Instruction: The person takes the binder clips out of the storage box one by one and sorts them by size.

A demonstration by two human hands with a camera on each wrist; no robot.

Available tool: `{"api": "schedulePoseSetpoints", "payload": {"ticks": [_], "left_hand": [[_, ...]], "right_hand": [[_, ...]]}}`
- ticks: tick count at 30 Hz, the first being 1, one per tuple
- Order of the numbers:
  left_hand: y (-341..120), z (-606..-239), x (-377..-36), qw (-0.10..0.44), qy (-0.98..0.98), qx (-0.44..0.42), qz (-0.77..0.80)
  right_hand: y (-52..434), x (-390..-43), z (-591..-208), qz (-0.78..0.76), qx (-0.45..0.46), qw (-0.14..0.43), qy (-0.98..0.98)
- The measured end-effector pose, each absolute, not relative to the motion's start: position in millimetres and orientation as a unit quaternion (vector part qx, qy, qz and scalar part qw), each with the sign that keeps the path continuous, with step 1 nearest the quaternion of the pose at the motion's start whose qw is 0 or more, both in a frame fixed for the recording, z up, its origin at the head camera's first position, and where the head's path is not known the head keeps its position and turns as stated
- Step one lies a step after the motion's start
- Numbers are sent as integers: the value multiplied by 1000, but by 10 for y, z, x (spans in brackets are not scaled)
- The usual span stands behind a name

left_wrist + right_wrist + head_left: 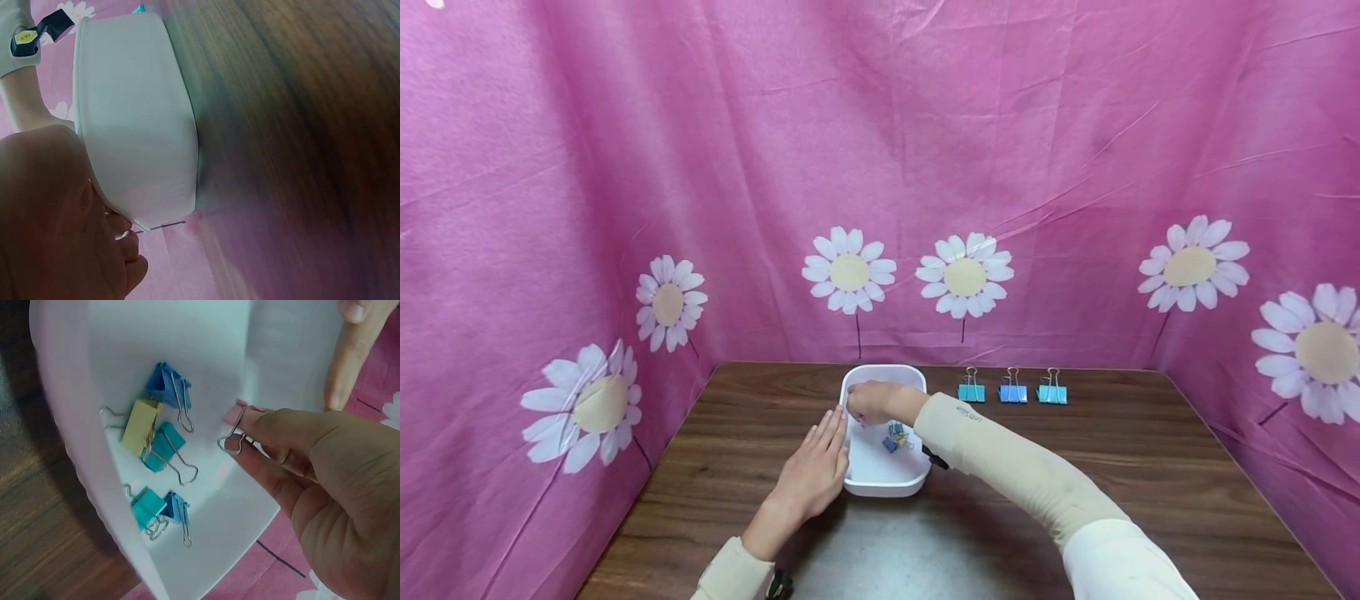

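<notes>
Inside a white plastic bin point(883, 490), my right hand point(876, 402) pinches a pink binder clip point(235, 414) between thumb and fingers; the right wrist view shows its wire handles at the fingertips. My left hand point(808, 471) lies with straight fingers along the bin's left wall, fingertips right at the rim. On the bin floor sit a yellow binder clip point(139, 428), a blue binder clip point(159, 384) and a teal one point(161, 447) close together. Beside them lie a second teal clip point(147, 508) and a smaller-looking blue clip point(175, 506).
To the right of the bin, a teal clip point(972, 393), a blue clip point(1013, 394) and another teal clip point(1052, 395) stand in a row near the back edge of the brown wooden table point(1135, 467). A pink flowered curtain point(895, 167) surrounds the table's back and sides.
</notes>
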State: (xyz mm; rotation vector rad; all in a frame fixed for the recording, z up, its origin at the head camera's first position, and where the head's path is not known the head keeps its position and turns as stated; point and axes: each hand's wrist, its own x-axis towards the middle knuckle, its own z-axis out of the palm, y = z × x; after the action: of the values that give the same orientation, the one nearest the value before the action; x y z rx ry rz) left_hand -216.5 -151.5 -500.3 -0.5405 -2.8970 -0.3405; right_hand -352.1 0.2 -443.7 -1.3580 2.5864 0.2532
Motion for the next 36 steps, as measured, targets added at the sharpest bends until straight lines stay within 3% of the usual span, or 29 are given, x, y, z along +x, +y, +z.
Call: {"api": "schedulePoseSetpoints", "payload": {"ticks": [17,28,36], "left_hand": [[-1514,-5013,-2143,84,-973,-180,-118],[-1517,-5023,-2150,93,-973,-179,-112],[-1514,-5012,-2156,94,-973,-182,-110]], "right_hand": [[102,-3587,-4310,66,-474,85,874],[255,-3581,-4178,28,-431,125,893],[396,-3641,-4168,-26,-442,114,890]]}}
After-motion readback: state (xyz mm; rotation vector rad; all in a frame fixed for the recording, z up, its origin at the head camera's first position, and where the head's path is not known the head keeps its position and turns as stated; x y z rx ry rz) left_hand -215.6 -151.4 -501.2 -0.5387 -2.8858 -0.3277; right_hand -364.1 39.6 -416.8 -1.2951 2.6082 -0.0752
